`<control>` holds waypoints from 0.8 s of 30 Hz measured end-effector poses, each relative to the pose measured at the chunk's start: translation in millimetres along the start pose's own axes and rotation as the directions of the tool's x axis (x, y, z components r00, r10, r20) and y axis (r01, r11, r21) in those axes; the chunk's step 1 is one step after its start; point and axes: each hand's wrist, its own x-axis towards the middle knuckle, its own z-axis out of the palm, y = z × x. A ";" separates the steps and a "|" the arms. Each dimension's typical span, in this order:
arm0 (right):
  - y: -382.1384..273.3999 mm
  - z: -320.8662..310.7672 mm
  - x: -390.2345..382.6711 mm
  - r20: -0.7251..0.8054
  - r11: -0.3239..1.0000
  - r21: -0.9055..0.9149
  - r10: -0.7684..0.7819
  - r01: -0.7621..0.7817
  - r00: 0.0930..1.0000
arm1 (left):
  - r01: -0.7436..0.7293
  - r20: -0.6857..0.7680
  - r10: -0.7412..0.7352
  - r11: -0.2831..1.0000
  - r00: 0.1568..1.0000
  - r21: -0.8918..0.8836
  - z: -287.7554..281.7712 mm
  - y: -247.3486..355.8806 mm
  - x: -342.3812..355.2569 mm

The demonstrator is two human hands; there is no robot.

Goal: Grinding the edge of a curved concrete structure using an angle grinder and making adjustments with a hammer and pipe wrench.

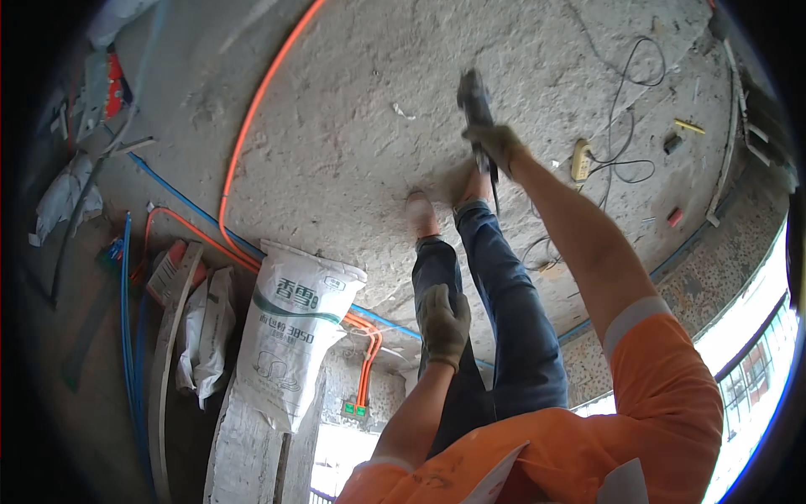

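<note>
Gripping a dark power tool (475, 102) above centre frame, gloved right hand (497, 144) fingers wrapping its body, hiding the tool's lower part. Resting on the jeans thigh, gloved left hand (444, 322) fingers curling loosely, holding nothing. Lying open around the shoes, bare concrete floor (353, 143); standing lower left, white sack (290, 336).

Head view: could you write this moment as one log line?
right hand: gloved, grip shut on dark power tool over concrete floor | left hand: gloved, resting on jeans leg | white sack at left
</note>
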 end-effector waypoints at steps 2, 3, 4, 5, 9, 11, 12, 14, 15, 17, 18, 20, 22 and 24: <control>-10.6 8.5 49.0 -0.068 0.993 -0.062 -0.100 0.096 0.993 | -0.029 0.038 0.030 0.999 0.999 -0.033 -12.8 15.7 5.3; -23.8 17.0 69.4 -0.103 0.982 -0.120 -0.160 0.147 0.982 | -0.018 0.041 0.019 1.000 0.999 -0.019 -13.8 13.7 9.8; -30.4 22.3 86.9 -0.126 0.972 -0.107 -0.223 0.210 0.967 | -0.020 0.034 0.021 0.999 0.999 -0.044 -8.7 10.0 9.7; -34.3 33.6 95.7 -0.140 0.961 -0.089 -0.273 0.263 0.952 | -0.011 0.031 0.013 0.998 0.999 -0.059 -11.9 6.9 5.5; -43.9 62.0 132.1 -0.143 0.970 -0.093 -0.238 0.226 0.961 | 0.058 0.090 -0.051 0.995 0.995 -0.078 -21.2 5.8 14.8; -34.5 65.5 161.2 -0.311 0.955 -0.181 -0.284 0.236 0.907 | 0.074 0.108 -0.064 0.993 0.992 -0.091 -23.6 10.4 21.0; -26.0 68.7 172.3 -0.288 0.952 -0.152 -0.298 0.264 0.910 | 0.083 0.116 -0.070 0.991 0.991 -0.104 -24.2 11.0 24.1; -5.6 72.9 192.7 -0.307 0.950 -0.168 -0.306 0.265 0.901 | 0.087 0.127 -0.072 0.989 0.989 -0.117 -24.8 11.4 27.9; 0.6 73.5 200.8 -0.325 0.943 -0.183 -0.325 0.278 0.888 | 0.085 0.128 -0.068 0.987 0.989 -0.133 -26.0 11.9 30.5; 12.5 83.4 205.0 -0.310 0.951 -0.181 -0.296 0.250 0.903 | 0.085 0.138 -0.070 0.990 0.988 -0.108 -30.4 8.6 31.2; 16.4 91.8 198.1 -0.239 0.903 -0.387 -0.291 0.184 0.926 | 0.089 0.139 -0.078 0.993 0.987 -0.080 -34.9 5.1 30.6; 35.5 75.4 192.1 -0.107 0.721 -0.657 -0.376 0.219 0.920 | 0.039 0.138 -0.029 0.997 0.990 -0.072 -34.9 5.5 32.8; 73.8 27.8 175.8 0.226 0.258 -0.887 -0.483 0.384 0.846 | -0.028 0.136 0.039 0.996 0.990 -0.082 -28.7 8.1 35.0; 123.4 -0.9 113.7 0.480 -0.143 -0.873 -0.428 0.467 0.766 | -0.070 0.104 0.080 0.993 0.991 -0.097 -26.8 0.7 33.7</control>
